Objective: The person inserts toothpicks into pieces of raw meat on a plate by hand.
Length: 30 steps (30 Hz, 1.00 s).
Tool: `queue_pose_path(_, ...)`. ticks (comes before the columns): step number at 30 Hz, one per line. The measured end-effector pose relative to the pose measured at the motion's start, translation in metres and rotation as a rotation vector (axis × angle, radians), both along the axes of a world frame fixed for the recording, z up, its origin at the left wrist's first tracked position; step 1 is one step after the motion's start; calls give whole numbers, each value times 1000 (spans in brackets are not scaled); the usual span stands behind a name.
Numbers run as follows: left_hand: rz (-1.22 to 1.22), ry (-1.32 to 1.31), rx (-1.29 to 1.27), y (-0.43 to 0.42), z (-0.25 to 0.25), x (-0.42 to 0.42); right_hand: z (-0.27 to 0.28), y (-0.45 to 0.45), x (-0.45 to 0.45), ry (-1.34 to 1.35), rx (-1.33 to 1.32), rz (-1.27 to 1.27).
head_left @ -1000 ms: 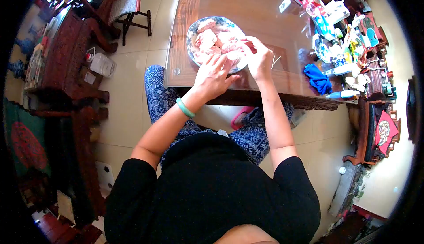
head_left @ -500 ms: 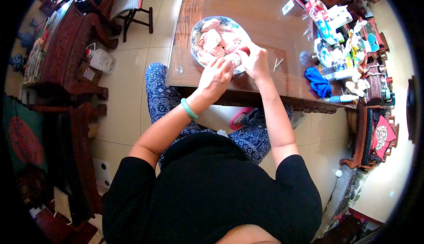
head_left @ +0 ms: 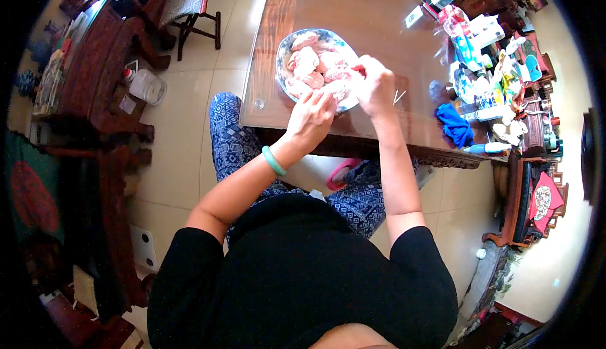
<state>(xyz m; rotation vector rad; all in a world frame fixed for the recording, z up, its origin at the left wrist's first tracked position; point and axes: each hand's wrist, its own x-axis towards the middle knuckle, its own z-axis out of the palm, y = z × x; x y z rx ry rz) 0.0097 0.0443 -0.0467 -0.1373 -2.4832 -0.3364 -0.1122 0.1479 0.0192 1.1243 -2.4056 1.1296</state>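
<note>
A blue-and-white patterned bowl (head_left: 283,53) holds several pale pink lumps (head_left: 305,62) that look like raw meat. My left hand (head_left: 310,118), below a green bangle (head_left: 273,161), rests at the bowl's near edge, its fingers bent together against a lump there. At the bowl's right rim is my right hand (head_left: 375,87), with thumb and forefinger pinched; what they hold, if anything, is too small to tell. Two thin white sticks (head_left: 399,96) lie on the table just right of that hand.
The bowl stands near the front left of the glass-topped wooden table (head_left: 353,8). A blue cloth (head_left: 454,125), bottles and packets crowd its right side. A stool (head_left: 187,8) and a plastic jug (head_left: 147,86) stand on the floor at left.
The fingers of my left hand have drawn together at the near lump. My right hand has risen slightly off the bowl's right edge. The whole view has shifted a little.
</note>
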Motion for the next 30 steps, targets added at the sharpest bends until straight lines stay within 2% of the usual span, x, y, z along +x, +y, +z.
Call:
queue_pose_path(1,7,-2,-9,1,-1,1,-4,-1,1,88,72,-3)
queue_pose_path(2,5,-1,-10,2,-2,1,-18,-5,-1,-20,2,79)
queue_pose_path(5,11,-3,37,1,-5,1,-2,-2,-3,54,33,42)
queue_pose_path(9,22,-46,-50,1,-3,1,5,-6,4,66,22,66)
queue_pose_path(10,21,-48,-48,2,-3,1,-12,-9,1,12,9,181)
queue_pose_path(14,22,-21,-33,3,-4,5,0,-7,-1,14,-45,62)
queue_pose_path(18,22,22,-65,1,-10,1,-17,-8,1,-101,12,120)
queue_pose_path(21,8,57,-71,0,-9,-3,-26,-7,0,-56,-10,81)
queue_pose_path(22,0,27,-59,0,-9,1,0,-7,8,-88,-35,54)
queue_pose_path(23,1,27,-60,0,-9,1,-1,-8,4,-82,-86,53)
queue_pose_path(27,14,41,-39,2,-7,4,-23,-9,5,-28,-1,119)
queue_pose_path(30,27,15,-55,0,-8,0,-12,-9,2,-46,-17,106)
